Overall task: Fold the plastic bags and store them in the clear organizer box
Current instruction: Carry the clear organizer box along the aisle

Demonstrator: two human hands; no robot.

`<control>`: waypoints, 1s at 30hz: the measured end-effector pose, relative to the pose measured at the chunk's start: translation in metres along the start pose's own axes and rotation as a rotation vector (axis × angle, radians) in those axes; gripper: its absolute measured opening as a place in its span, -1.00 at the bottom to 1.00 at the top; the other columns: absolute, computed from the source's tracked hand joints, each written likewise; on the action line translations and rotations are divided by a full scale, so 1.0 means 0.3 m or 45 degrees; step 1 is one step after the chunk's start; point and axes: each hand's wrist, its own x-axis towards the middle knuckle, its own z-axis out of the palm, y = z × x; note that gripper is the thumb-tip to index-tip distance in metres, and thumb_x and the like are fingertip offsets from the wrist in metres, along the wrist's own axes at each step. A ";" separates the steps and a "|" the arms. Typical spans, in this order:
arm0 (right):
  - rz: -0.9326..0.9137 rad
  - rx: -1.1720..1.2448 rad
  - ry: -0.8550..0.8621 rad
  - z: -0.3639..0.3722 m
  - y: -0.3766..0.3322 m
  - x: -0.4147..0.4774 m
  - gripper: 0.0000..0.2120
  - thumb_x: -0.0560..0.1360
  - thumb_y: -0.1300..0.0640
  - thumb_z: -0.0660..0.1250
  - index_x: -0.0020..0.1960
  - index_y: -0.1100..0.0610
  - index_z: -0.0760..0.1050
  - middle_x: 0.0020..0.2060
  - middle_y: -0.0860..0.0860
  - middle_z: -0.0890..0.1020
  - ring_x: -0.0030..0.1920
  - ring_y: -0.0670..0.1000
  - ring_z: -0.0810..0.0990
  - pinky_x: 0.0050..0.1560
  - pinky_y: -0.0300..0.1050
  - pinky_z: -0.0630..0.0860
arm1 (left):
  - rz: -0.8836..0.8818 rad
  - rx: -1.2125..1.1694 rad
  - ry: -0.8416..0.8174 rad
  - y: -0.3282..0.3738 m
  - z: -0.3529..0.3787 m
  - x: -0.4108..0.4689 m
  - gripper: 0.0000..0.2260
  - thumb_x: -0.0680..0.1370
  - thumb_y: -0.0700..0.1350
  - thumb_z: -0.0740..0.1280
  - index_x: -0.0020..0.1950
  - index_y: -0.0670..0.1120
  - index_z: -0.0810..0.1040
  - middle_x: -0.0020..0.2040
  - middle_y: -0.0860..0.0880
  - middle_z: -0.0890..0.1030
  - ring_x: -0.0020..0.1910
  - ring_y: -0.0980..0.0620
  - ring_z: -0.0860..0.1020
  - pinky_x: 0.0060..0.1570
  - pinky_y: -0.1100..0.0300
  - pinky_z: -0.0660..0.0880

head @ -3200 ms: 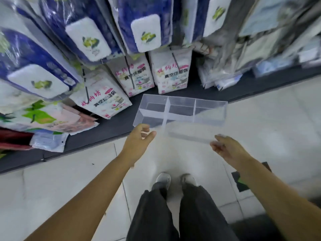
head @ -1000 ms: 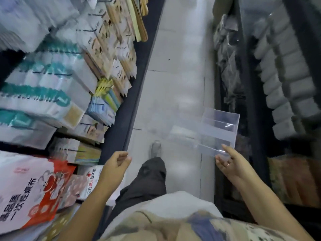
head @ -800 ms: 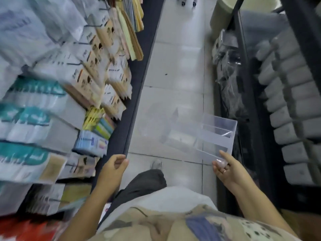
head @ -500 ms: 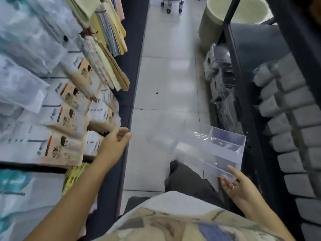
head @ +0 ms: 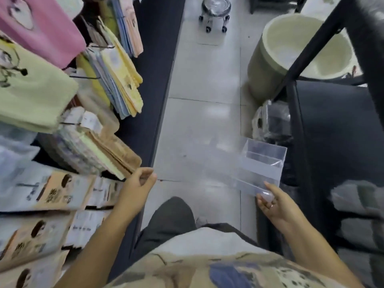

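Observation:
The clear organizer box, with dividers inside, hangs over the aisle floor in front of me. My right hand grips its near right corner, fingers under the base. The box's left part is almost invisible against the tiles. My left hand is level with that faint left end, thumb and fingertips pinched together as if on its edge. No loose plastic bags are in view.
Hanging towels and packaged goods crowd the shelf on my left. A black rack lines the right, with a beige bin behind it. A wheeled stool stands far down the tiled aisle.
I have turned from the shelf and moved down the aisle with the box. The bin and stool have come into view and closer.

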 end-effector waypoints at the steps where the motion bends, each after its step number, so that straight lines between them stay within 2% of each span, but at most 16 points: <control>1: -0.005 -0.012 -0.013 0.077 -0.079 0.072 -0.60 0.50 0.14 0.37 0.30 0.17 0.39 0.38 0.19 0.34 -0.21 0.00 0.55 -0.39 -0.27 0.58 | -0.019 -0.012 0.031 0.027 -0.007 0.088 -0.84 0.59 -0.08 0.29 0.16 -0.05 0.51 0.00 0.10 0.56 -0.03 0.23 0.50 -0.07 0.39 0.39; 3: -0.015 -0.031 -0.043 0.231 -0.229 0.220 -0.70 0.48 0.14 0.40 0.17 0.13 0.44 0.33 0.17 0.38 -0.21 0.00 0.56 -0.40 -0.28 0.56 | -0.059 -0.021 0.099 0.071 -0.020 0.275 -0.84 0.59 -0.08 0.29 0.15 -0.06 0.52 0.00 0.09 0.57 0.01 0.12 0.52 -0.03 0.31 0.41; 6: -0.028 -0.036 -0.049 0.460 -0.441 0.427 -0.68 0.44 0.12 0.44 0.13 0.12 0.44 0.21 0.12 0.42 -0.18 0.01 0.58 -0.38 -0.26 0.56 | -0.116 0.007 0.162 0.122 -0.037 0.582 -0.86 0.58 -0.08 0.30 0.12 -0.05 0.52 -0.03 0.14 0.54 -0.02 0.17 0.51 -0.11 0.36 0.37; 8: -0.039 -0.016 -0.042 0.601 -0.575 0.544 -0.58 0.42 0.11 0.46 0.21 0.12 0.42 0.14 0.09 0.43 -0.17 0.01 0.59 -0.37 -0.26 0.56 | -0.143 0.006 0.159 0.183 -0.046 0.794 -0.87 0.58 -0.08 0.30 0.12 -0.05 0.52 -0.02 0.07 0.55 0.02 0.06 0.54 -0.01 0.20 0.45; 10: -0.034 0.011 -0.050 0.726 -0.714 0.641 -0.57 0.39 0.11 0.47 0.20 0.11 0.43 0.12 0.10 0.45 -0.17 0.01 0.59 -0.38 -0.26 0.56 | -0.161 0.014 0.146 0.290 -0.056 1.014 -0.87 0.58 -0.07 0.30 0.11 -0.03 0.52 0.01 0.02 0.57 0.07 -0.02 0.54 0.09 0.07 0.47; 14: 0.027 0.068 -0.038 0.927 -0.987 0.793 -0.70 0.37 0.11 0.46 0.06 0.07 0.47 0.09 0.11 0.52 -0.17 0.02 0.57 -0.39 -0.27 0.56 | -0.014 0.107 0.102 0.596 -0.052 1.442 -0.88 0.58 -0.02 0.29 0.10 0.03 0.52 -0.03 0.18 0.53 -0.04 0.22 0.49 -0.15 0.28 0.40; 16: 0.041 0.099 -0.008 1.007 -1.121 0.868 -0.73 0.43 0.10 0.43 0.09 0.09 0.47 0.06 0.10 0.53 -0.17 0.02 0.56 -0.41 -0.28 0.55 | 0.079 0.148 0.055 0.766 -0.024 1.658 -0.88 0.58 -0.03 0.29 0.11 0.03 0.51 -0.04 0.20 0.52 -0.06 0.29 0.47 -0.16 0.35 0.38; 18: 0.027 0.112 0.010 1.082 -1.252 0.958 -0.70 0.44 0.09 0.43 0.13 0.09 0.46 0.04 0.11 0.54 -0.13 0.03 0.57 -0.37 -0.27 0.58 | 0.157 0.181 0.005 0.922 0.022 1.874 -0.87 0.58 -0.04 0.30 0.12 0.02 0.51 -0.04 0.16 0.54 -0.06 0.26 0.48 -0.13 0.33 0.38; 21: 0.006 0.082 0.035 1.212 -1.462 1.129 -0.76 0.43 0.09 0.42 0.06 0.09 0.48 -0.04 0.12 0.57 -0.18 0.02 0.57 -0.39 -0.28 0.57 | 0.206 0.175 -0.032 1.117 0.117 2.204 -0.85 0.58 -0.03 0.30 0.13 0.02 0.52 -0.02 0.16 0.55 -0.04 0.26 0.49 -0.10 0.33 0.38; 25: 0.044 0.058 0.025 1.411 -1.790 1.390 -0.88 0.48 0.13 0.38 -0.01 0.13 0.50 -0.17 0.09 0.56 -0.27 0.01 0.54 -0.42 -0.30 0.55 | 0.133 0.147 -0.036 1.310 0.236 2.568 -0.83 0.58 -0.01 0.30 0.15 0.02 0.52 0.02 0.13 0.56 -0.03 0.26 0.49 -0.10 0.38 0.36; 28: 0.065 -0.045 0.003 1.587 -2.068 1.575 -0.85 0.49 0.13 0.38 -0.01 0.13 0.45 -0.16 0.09 0.52 -0.30 -0.01 0.56 -0.39 -0.25 0.56 | 0.017 0.093 -0.012 1.436 0.297 2.772 -0.83 0.58 -0.02 0.30 0.15 0.00 0.53 0.03 0.11 0.57 0.03 0.16 0.51 -0.06 0.32 0.38; 30: 0.021 -0.141 0.011 1.720 -2.257 1.702 -0.86 0.49 0.13 0.38 -0.04 0.12 0.43 -0.18 0.10 0.51 -0.42 -0.05 0.58 -0.45 -0.29 0.54 | -0.046 0.071 0.014 1.514 0.317 2.905 -0.84 0.58 -0.02 0.30 0.15 0.01 0.53 0.03 0.13 0.57 0.04 0.15 0.51 -0.03 0.28 0.39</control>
